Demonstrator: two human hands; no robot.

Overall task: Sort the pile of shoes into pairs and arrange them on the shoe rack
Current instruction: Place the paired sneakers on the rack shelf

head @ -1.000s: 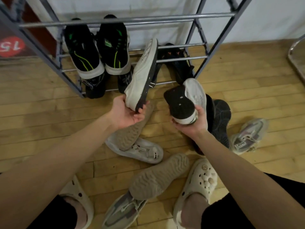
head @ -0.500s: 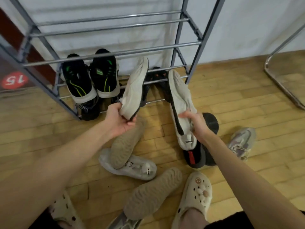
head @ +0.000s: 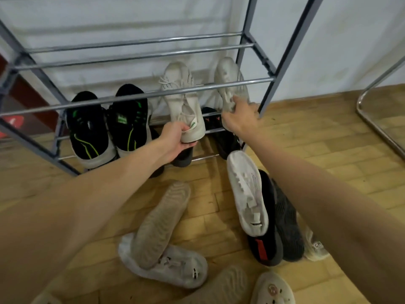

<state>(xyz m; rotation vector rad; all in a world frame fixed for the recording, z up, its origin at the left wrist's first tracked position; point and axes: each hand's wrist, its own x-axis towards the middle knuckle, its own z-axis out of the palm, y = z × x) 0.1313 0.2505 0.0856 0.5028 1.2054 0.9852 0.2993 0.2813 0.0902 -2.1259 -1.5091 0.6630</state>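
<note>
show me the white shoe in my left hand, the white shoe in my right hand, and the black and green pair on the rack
left white shoe (head: 183, 99), head view, laced upper.
right white shoe (head: 228, 77), head view, toe area.
black and green pair (head: 87, 126), head view, left shoe's upper.

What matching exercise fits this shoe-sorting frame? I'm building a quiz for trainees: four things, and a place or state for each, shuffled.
Things:
1. left hand
2. right hand
3. black and green pair
4. white shoe, sole up

Places or states:
A. lying on dark shoes on the floor
B. gripping a cream sneaker's heel
C. standing on the rack, left side
D. holding the right-hand cream sneaker

Pairs: 1-B, 2-D, 3-C, 4-A
</note>
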